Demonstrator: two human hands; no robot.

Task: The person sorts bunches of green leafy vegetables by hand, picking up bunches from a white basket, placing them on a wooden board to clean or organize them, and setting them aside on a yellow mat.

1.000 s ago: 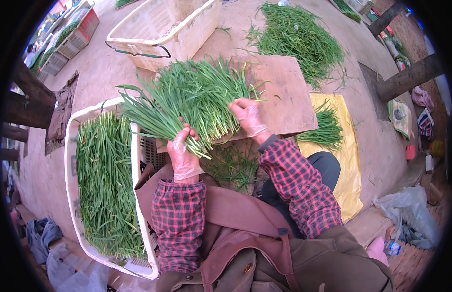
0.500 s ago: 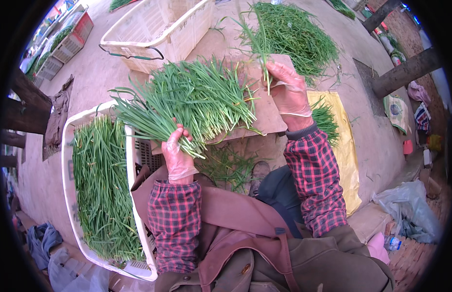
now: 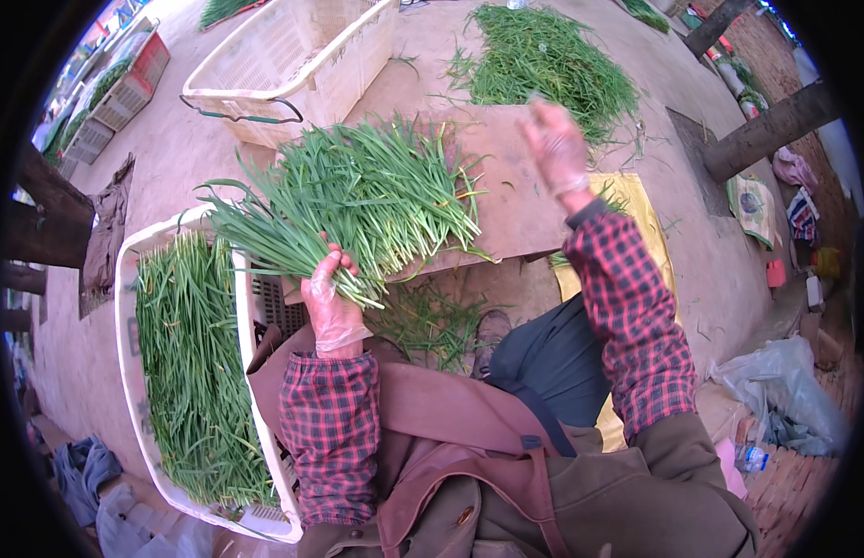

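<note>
My left hand [image 3: 331, 314], in a thin clear glove, is closed round the stalk ends of a bunch of green chives [image 3: 276, 244], whose leaves point to the far left. Beside that bunch, a thick layer of chives [image 3: 381, 186] lies across a low brownish board [image 3: 511, 209], pale stalk ends toward me. Over the board's right end is my gloved right hand [image 3: 556, 149], smeared by motion. Its fingers are too blurred to read, and no stalks show clearly in it.
A white crate [image 3: 246, 372] full of chives stands at my left. Beyond the board is another white crate [image 3: 306, 79] with a wire handle. A loose green heap [image 3: 548, 70] covers the ground at the far right. A yellow sack [image 3: 650, 246] lies beside my right arm.
Half a second ago my right hand pinched a few long chive stalks upright above the board; now they no longer show in it. My left hand keeps its hold on the bunch.
</note>
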